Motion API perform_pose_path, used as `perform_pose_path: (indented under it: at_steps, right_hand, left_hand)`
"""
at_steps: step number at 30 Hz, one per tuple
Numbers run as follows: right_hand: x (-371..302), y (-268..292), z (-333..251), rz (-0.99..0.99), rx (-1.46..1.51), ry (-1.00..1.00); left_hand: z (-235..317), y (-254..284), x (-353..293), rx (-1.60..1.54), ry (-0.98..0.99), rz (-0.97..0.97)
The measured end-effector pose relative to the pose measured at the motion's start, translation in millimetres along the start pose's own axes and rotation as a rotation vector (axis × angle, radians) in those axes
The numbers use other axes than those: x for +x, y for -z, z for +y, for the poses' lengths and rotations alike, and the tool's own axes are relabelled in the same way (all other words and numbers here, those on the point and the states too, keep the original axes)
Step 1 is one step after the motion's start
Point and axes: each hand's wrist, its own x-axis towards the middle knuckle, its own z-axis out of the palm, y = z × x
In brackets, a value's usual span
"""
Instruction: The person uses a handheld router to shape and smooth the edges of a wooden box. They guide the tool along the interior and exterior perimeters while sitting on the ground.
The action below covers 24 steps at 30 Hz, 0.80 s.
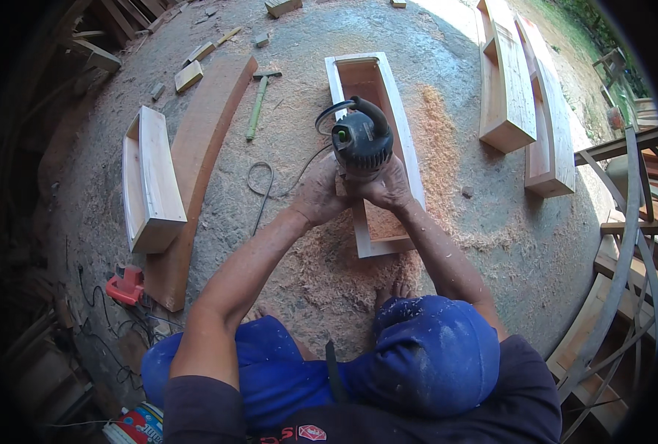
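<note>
A dark handheld power router (362,144) with a thick cable stands upright over a long wooden box frame (364,243). My left hand (319,192) grips the router's base from the left, closed round it. From the other side my right hand (390,185) is closed on it too. The base and most of my fingertips are hidden under the motor body. The box lies on the ground with its pale rim upward, and wood shavings (388,222) show inside it.
Left lie a thick plank (207,163), a smaller box (155,181), a green-handled hammer (257,107) and a red power tool (125,285). Two long boxes (508,81) (549,118) stand at the right. A cord (264,194) loops beside my left arm. Shavings (436,140) cover the ground.
</note>
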Motion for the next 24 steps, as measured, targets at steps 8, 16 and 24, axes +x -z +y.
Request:
perform_pose_path:
  at_steps: [8,16,24]
  right_hand:
    - [-36,-4,-13,-0.007,-0.166,-0.025]
    - [-81,3,-47,0.119,0.066,0.040]
    - [-137,-3,-38,-0.033,0.076,-0.135]
  left_hand:
    - [16,-8,-28,0.090,0.011,-0.018]
    - [22,-21,-68,0.173,0.017,-0.150]
    - [54,-25,-91,-0.001,0.170,-0.210]
